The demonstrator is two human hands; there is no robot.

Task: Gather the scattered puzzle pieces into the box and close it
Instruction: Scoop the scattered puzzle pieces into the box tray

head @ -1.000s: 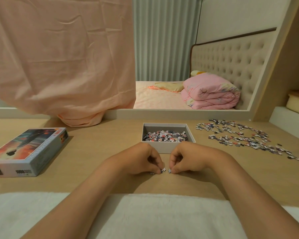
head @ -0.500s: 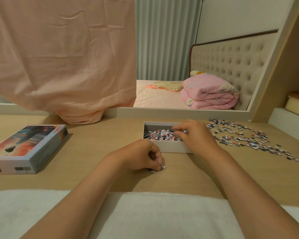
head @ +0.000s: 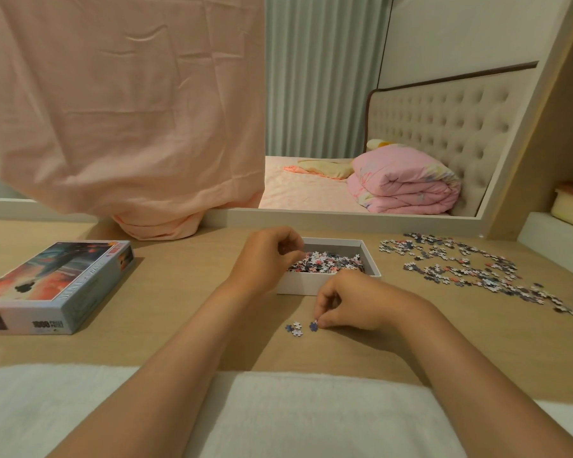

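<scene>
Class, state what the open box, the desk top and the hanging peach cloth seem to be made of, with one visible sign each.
Open box: likely cardboard, matte white; thin, straight walls.
Desk top: wood or wood-look laminate, smooth and pale; the faint grain fits either.
Hanging cloth: woven fabric, matte; soft creases and folds.

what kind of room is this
Most likely a bedroom at home: behind the wooden desk there is a bed with a tufted headboard, a folded pink quilt on it, and a long curtain.
</scene>
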